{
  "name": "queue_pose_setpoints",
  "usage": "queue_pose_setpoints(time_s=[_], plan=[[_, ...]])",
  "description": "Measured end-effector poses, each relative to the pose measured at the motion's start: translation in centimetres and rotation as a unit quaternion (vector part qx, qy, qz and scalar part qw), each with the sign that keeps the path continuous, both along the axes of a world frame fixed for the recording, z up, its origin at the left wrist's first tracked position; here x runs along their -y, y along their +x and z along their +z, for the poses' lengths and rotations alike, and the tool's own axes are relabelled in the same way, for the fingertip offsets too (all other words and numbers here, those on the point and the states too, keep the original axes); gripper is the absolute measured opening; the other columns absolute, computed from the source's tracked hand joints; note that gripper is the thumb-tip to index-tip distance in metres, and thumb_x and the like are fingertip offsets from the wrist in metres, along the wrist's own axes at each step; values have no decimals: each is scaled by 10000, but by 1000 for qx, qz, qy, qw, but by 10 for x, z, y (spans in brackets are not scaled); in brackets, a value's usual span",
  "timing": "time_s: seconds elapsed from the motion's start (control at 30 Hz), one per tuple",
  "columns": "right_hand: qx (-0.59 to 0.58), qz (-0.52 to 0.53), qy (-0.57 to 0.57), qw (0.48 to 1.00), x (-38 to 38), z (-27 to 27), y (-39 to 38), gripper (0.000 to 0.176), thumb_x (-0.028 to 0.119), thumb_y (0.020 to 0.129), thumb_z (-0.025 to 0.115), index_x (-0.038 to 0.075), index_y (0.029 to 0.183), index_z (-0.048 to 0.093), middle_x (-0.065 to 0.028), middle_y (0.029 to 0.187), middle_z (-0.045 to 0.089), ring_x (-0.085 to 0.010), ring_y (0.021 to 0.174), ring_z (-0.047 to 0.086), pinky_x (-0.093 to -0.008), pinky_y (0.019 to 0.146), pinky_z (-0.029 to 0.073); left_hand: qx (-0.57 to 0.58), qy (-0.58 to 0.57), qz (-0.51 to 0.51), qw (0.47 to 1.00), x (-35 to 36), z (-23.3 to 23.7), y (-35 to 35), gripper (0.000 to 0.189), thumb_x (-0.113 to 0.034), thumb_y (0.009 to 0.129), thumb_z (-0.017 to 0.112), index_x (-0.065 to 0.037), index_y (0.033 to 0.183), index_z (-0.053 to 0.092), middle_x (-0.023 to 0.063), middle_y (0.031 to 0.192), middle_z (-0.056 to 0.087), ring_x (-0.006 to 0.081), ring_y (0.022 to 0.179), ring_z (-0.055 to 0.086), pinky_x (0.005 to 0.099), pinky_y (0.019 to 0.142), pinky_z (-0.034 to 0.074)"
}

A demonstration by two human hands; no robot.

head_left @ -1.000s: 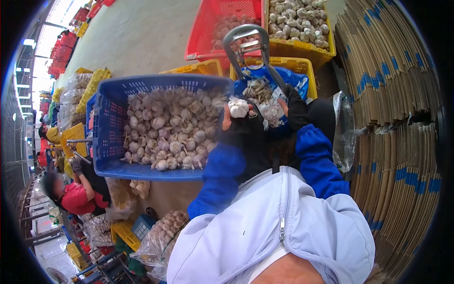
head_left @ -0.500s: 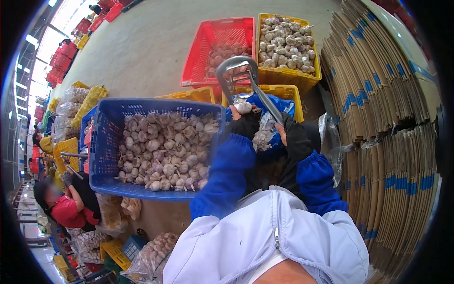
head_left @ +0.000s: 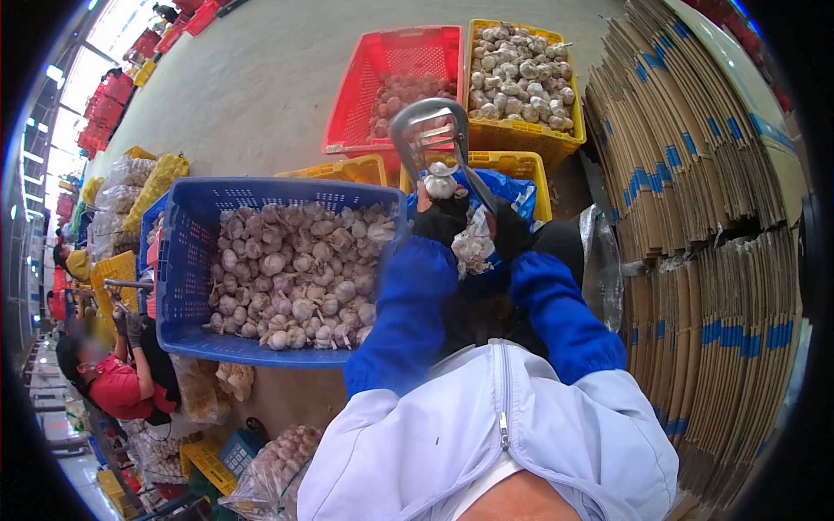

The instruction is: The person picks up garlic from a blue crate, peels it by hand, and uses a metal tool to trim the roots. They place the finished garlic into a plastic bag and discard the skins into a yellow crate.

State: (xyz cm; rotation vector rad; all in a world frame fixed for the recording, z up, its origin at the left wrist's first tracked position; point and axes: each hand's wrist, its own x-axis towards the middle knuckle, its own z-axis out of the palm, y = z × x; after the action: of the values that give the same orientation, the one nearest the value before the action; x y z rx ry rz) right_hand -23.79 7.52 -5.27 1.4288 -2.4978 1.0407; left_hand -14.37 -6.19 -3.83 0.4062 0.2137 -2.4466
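Observation:
My left hand [head_left: 441, 219], in a dark glove with bare fingertips, holds a white garlic bulb [head_left: 440, 186] upright under the frame of a grey metal hand cutter [head_left: 430, 110]. The cutter's curved bow arches above the bulb. My right hand [head_left: 511, 229], also dark-gloved, is closed round the lower end of the cutter's right-hand handle; part of its grip is hidden. Below and between my hands lies a clump of pale garlic trimmings [head_left: 473, 245] on a blue plastic bag [head_left: 519, 194], which lines a yellow crate [head_left: 543, 187].
A blue crate [head_left: 287, 354] full of garlic bulbs stands on my left. Ahead are a red crate [head_left: 347, 104] and a yellow crate [head_left: 530, 133], both with garlic. Stacked flat cardboard [head_left: 695, 174] rises on my right. A person in red [head_left: 122, 386] works at far left.
My right hand has moved inward to the left, bringing the cutter's handle closer to my left hand. The bulb stays in my left hand. The whole view has shifted slightly.

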Motion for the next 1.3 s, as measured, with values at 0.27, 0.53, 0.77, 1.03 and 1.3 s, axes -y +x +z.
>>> queue_pose_setpoints(time_s=[0.27, 0.53, 0.77, 1.03, 1.3], plan=[[58, 31, -49, 997, 0, -3, -5, 226, 265, 788, 566, 72, 894, 517, -161, 675, 559, -329, 604, 567, -393, 495, 436, 4, -92, -54, 994, -2, 3, 48, 292, -131, 831, 511, -59, 1110, 465, 77, 1018, 529, 193, 952, 509, 304, 882, 381], [163, 51, 26, 985, -33, 59, 6, 291, 311, 801, 546, 55, 937, 529, -162, 737, 574, -302, 679, 573, -370, 608, 435, 232, -474, -16, 849, 22, -40, 61, 413, -94, 763, 580, -28, 1136, 416, 86, 1015, 519, 168, 907, 520, 261, 781, 429], [211, 58, 24, 975, -44, 81, 8, 317, 311, 800, 539, 43, 970, 523, -168, 800, 572, -303, 729, 563, -367, 645, 433, 281, -577, 98, 761, -4, 4, 41, 517, -35, 683, 659, -12, 1137, 411, 110, 989, 530, 179, 853, 544, 275, 688, 475], [130, 45, 38, 990, -44, 81, 11, 371, 314, 797, 520, 17, 1020, 521, -201, 829, 578, -362, 742, 562, -413, 654, 446, 115, -424, 45, 897, -15, -14, 16, 420, -225, 826, 532, -16, 1164, 396, 117, 1131, 476, 231, 1053, 457, 359, 922, 353], [97, 33, 41, 994, -45, 74, 11, 350, 302, 803, 521, 19, 1009, 514, -211, 835, 570, -370, 737, 557, -423, 642, 441, -32, -256, 38, 966, -43, 16, 9, 404, -272, 876, 438, -34, 1194, 359, 102, 1188, 441, 196, 1110, 415, 314, 987, 286]])
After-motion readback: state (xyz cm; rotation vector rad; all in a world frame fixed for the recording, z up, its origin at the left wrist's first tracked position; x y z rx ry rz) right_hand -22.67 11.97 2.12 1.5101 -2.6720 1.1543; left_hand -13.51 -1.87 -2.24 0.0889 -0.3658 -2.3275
